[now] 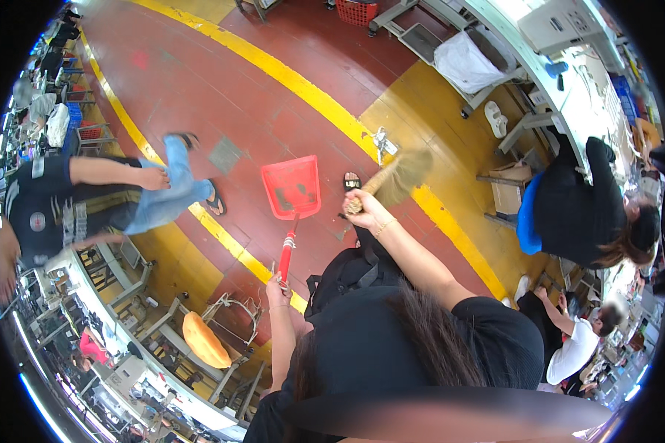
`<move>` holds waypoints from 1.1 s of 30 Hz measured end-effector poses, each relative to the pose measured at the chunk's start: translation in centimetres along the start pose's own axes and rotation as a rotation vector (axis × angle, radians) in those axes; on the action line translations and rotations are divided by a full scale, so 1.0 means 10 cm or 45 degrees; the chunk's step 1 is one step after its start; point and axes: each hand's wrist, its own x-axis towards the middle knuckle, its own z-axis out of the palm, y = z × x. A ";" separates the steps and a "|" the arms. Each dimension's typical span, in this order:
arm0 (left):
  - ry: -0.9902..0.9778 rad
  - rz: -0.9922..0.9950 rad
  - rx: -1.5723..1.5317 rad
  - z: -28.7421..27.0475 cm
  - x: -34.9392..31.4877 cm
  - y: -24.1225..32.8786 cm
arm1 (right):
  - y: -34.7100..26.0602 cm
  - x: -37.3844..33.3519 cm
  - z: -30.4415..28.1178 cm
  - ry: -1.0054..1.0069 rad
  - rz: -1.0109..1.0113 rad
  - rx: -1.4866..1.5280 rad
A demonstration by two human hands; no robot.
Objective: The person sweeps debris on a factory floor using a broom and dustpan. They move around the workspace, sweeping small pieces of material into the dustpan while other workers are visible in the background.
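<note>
Two hands are at work, each closed on one tool. The left hand (278, 292) has its fingers wrapped around the red handle of one dustpan (285, 177), which lies ahead of it over the red floor (199, 88), between two yellow lines, one on the left (229, 244) and one on the right (292, 76). A few dark patches show in the pan; whether they are dirt or stains cannot be told. The right hand (368, 211) is curled tightly around the handle of one broom (408, 177), its bristles fanned out to the right of the pan, well apart from it and blurred; whether they touch the floor cannot be told. Just beyond the bristles lies one small cluster of whitish scraps (383, 143), by the right line. One of the person's own sandaled feet (352, 181) shows between pan and broom. To the left, one co-worker (89, 192) in blue jeans is mid-stride, two dark sandals visible. To the right sit two people, one in black (576, 214) and one in white (573, 351). Nearby are one orange cushion (205, 340), two white clogs (495, 118) and one white bag (467, 63).
</note>
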 end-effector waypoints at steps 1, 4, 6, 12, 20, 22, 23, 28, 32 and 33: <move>-0.014 0.002 -0.002 0.09 0.03 0.11 | 0.04 0.13 0.24 -0.021 -0.009 -0.062; 0.007 0.019 0.005 0.39 0.17 0.48 | 0.00 0.51 0.97 -0.053 -0.012 -0.268; 0.040 0.035 0.015 0.51 0.23 0.69 | -0.06 0.72 1.37 -0.114 0.042 -0.342; 0.035 0.133 0.048 0.84 0.38 1.35 | -0.66 1.03 2.06 -0.127 0.130 -0.383; -0.030 -0.121 -0.041 1.12 0.91 2.51 | -1.09 -0.12 1.34 0.294 -0.482 -1.198; -0.065 -0.141 0.001 1.17 1.01 2.85 | -0.91 -0.36 1.18 0.529 -0.625 -1.308; -0.075 -0.159 0.018 1.17 1.06 3.00 | -0.79 -0.40 1.11 0.647 -0.697 -1.374; -0.255 -0.133 0.365 1.08 1.37 3.66 | -0.79 0.17 1.08 0.833 -0.865 -0.782; -0.204 -0.266 0.329 1.05 1.59 4.02 | -2.11 0.99 1.60 0.521 -0.814 -0.125; -0.273 -0.220 0.327 1.02 1.58 4.09 | -2.37 1.20 1.76 0.294 -0.766 -0.175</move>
